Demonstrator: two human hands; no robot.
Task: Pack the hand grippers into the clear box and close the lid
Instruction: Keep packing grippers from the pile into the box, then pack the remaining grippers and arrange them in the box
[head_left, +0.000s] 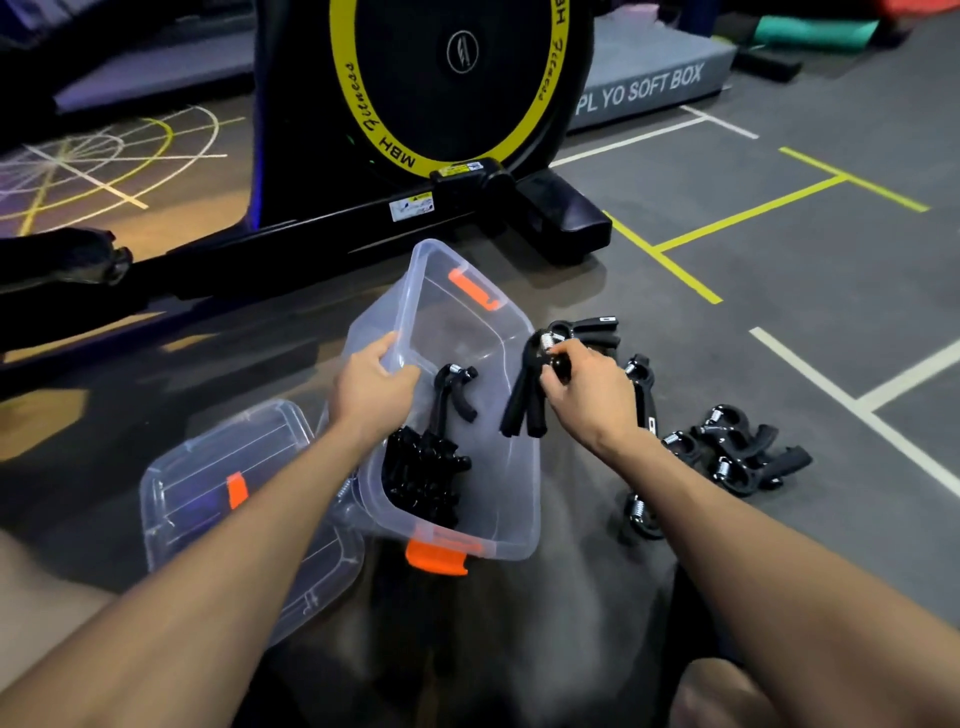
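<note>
Lid lying on floor just left of clear box, orange clip up. Box sitting open, several hand grippers piling in its near-left corner. Left hand gripping box's left rim. Right hand pinching held gripper over right rim. Loose grippers lying on floor right of box. Exercise bike standing beyond.

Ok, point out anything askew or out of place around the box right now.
The clear box sits tipped, its left side raised where the left hand grips the rim. The lid lies off to its left on the floor. Several hand grippers lie scattered loose on the floor at right.
</note>
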